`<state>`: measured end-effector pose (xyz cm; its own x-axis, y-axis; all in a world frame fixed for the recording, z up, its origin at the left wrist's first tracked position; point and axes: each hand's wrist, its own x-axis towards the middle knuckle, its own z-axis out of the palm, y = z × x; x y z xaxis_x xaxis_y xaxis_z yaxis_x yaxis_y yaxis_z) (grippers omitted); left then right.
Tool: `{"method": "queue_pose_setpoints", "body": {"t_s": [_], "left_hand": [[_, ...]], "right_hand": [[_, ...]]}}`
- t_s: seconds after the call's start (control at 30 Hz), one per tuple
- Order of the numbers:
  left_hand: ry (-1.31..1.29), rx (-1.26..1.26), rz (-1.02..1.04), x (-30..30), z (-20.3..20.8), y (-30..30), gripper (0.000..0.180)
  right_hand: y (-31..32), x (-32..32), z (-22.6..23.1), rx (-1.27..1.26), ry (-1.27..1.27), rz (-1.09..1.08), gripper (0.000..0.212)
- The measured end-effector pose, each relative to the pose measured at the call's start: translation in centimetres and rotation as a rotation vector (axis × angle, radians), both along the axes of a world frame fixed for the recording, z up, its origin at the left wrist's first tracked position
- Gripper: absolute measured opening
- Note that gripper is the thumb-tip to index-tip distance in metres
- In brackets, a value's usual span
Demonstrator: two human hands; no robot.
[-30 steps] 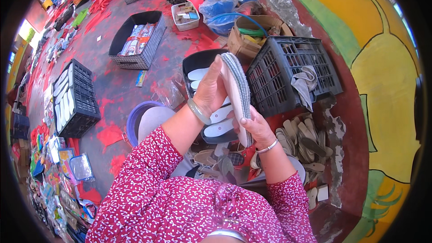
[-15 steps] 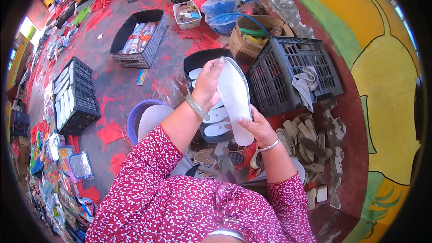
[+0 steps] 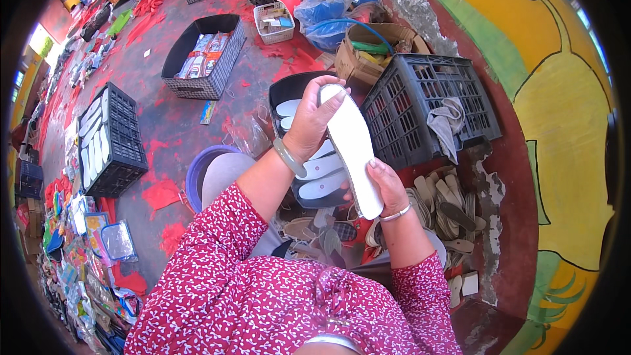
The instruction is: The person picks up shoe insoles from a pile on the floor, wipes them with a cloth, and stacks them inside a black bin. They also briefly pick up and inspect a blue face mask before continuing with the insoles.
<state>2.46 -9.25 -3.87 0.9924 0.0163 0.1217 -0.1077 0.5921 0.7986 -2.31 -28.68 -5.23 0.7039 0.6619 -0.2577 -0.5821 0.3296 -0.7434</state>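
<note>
A white insole (image 3: 355, 148) with a grey edge is held up between my two hands, its white face turned toward me. My left hand (image 3: 317, 115) grips its far end, thumb on top. My right hand (image 3: 386, 187) holds the side near the other end, thumb on the face and fingers partly hidden beneath. Below the insole stands a black bin (image 3: 279, 85) with several white insoles (image 3: 322, 185) lying in it. My arms and the held insole hide part of this bin.
A dark plastic crate (image 3: 420, 112) with a grey cloth (image 3: 447, 121) stands to the right, beside a cardboard box (image 3: 355, 66). Loose soles (image 3: 450, 204) lie below the crate. At left are a purple tub (image 3: 195, 181) and a black crate (image 3: 121, 151) of white insoles.
The insole has tilted so its face looks brighter and its near end sits a little further right. My right hand has shifted slightly right; both hands keep hold.
</note>
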Motion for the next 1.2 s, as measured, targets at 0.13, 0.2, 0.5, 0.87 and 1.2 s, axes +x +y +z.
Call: {"method": "queue_pose_setpoints", "body": {"t_s": [0.13, 0.2, 0.5, 0.87, 1.2], "left_hand": [[-0.119, 0.091, 0.076, 0.4, -0.9, -0.3, 0.023], [-0.081, 0.137, 0.088, 0.7, -1.5, 0.0, 0.023], [-0.007, -0.146, -0.027, 0.2, -0.1, -0.3, 0.026], [0.316, -0.420, 0.193, 1.4, -3.1, 2.6, 0.069], [0.289, -0.526, 0.078, 1.1, -3.3, 0.5, 0.077]], "right_hand": [[-0.1, 0.1, -0.2, -0.032, -0.005, 0.009, 0.040], [0.1, 0.2, -0.1, -0.035, 0.028, -0.008, 0.044], [1.4, -0.9, 0.4, 0.135, 0.078, 0.081, 0.059], [-5.6, 2.0, 9.8, -0.259, -0.725, -1.510, 0.031], [0.1, 1.5, 0.6, -1.042, -1.214, -0.597, 0.064]]}}
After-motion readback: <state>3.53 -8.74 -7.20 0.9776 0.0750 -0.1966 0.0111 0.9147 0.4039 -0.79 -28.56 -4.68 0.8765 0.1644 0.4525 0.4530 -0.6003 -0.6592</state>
